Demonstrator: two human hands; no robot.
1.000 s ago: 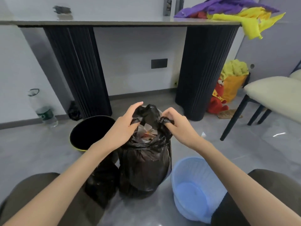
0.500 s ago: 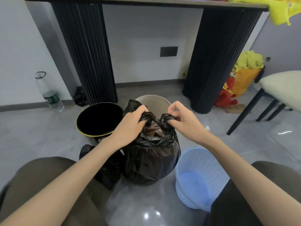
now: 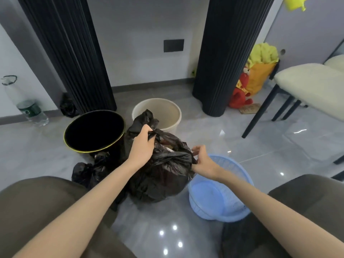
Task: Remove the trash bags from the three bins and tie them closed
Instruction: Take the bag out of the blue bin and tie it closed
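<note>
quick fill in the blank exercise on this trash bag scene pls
The left hand and right hand both hold the ____ trash bag. The black bin has a ____ rim. The blue bin is on the person's ____ side.
Missing words: black; yellow; right.

Single wide-angle head cam looking forward and down; knees (image 3: 37,211) framing bottom corners, trash bag (image 3: 162,175) sitting close at centre, floor (image 3: 279,146) and bench legs (image 3: 229,53) filling top.
</note>
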